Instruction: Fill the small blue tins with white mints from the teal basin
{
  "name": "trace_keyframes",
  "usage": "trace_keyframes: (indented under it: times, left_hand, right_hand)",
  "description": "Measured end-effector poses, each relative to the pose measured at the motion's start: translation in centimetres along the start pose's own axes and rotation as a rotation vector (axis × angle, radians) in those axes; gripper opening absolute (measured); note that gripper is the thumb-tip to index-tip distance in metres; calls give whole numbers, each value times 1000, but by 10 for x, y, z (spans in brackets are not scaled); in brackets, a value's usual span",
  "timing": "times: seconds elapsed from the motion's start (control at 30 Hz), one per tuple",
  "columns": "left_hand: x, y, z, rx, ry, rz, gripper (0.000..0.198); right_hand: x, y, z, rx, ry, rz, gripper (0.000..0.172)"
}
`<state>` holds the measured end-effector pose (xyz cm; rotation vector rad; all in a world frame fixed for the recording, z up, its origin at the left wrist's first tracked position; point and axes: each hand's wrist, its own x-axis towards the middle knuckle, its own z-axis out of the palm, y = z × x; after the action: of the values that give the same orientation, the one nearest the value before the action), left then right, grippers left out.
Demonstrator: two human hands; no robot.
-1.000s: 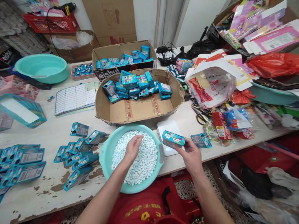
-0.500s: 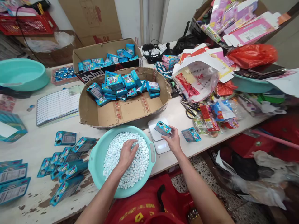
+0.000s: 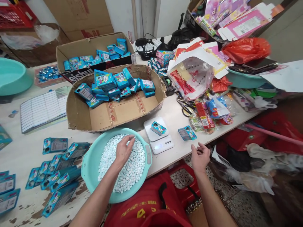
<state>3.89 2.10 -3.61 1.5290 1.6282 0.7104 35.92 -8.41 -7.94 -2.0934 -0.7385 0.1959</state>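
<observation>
My left hand (image 3: 123,150) rests over the small white candies (image 3: 132,170) heaped in a turquoise basin (image 3: 92,157). Its thumb and index finger are apart, and I see nothing held in them. A small blue candy box (image 3: 158,128) lies on the plate of a white digital scale (image 3: 163,145), whose display is lit. Past the table's front edge, my right hand (image 3: 200,156) hovers empty with its fingers loosely curled and apart. Nearest to it on the table is another blue candy box (image 3: 187,133), set apart to the right of the scale.
Behind the basin, a cut-down carton (image 3: 99,121) holds many blue boxes; a second carton (image 3: 61,56) stands behind it. Blue boxes (image 3: 55,145) stand grouped on the left. Scissors (image 3: 187,108), a clear bag (image 3: 193,78) and candy packets (image 3: 205,118) crowd the right side.
My right hand has let go of the blue box on the scale and moved right, toward me. My left hand stays over the candies. The view has shifted slightly right.
</observation>
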Motion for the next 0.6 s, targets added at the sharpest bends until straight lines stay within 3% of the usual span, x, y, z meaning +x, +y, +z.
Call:
trace_keyframes:
  times: [0.37,0.47,0.6]
  left_hand:
    - [10,25,19,67,-16,144,22]
    - [18,35,28,137,-5,245,23]
    - [44,56,62,208,-187,458,36]
  right_hand:
    - [2,15,1,31,-33,98,42]
    - [8,15,7,54,-50,108,53]
    - [21,11,26,111,-96,107,76]
